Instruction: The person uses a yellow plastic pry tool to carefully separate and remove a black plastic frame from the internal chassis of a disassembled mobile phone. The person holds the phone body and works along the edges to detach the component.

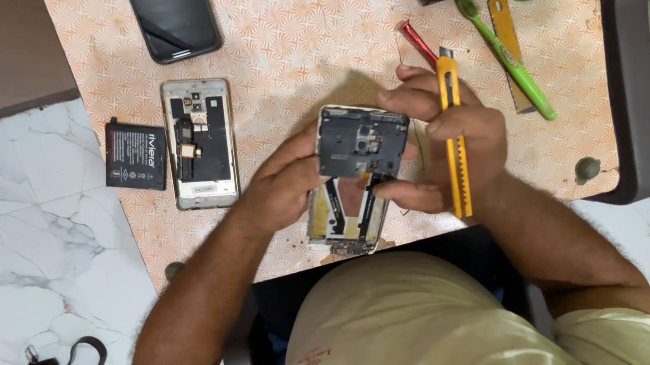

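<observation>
Left hand (284, 183) fingers grip opened phone (356, 171); right hand (451, 144) clenches yellow knife (455, 135); blade slip could cut ribbon cable.

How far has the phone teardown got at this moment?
Done: a black rectangular battery lies beside a second opened phone frame. In hand: the left hand and right hand lift a dark inner cover plate off the opened phone; the right also holds a yellow utility knife. Left: boards remain inside.
</observation>
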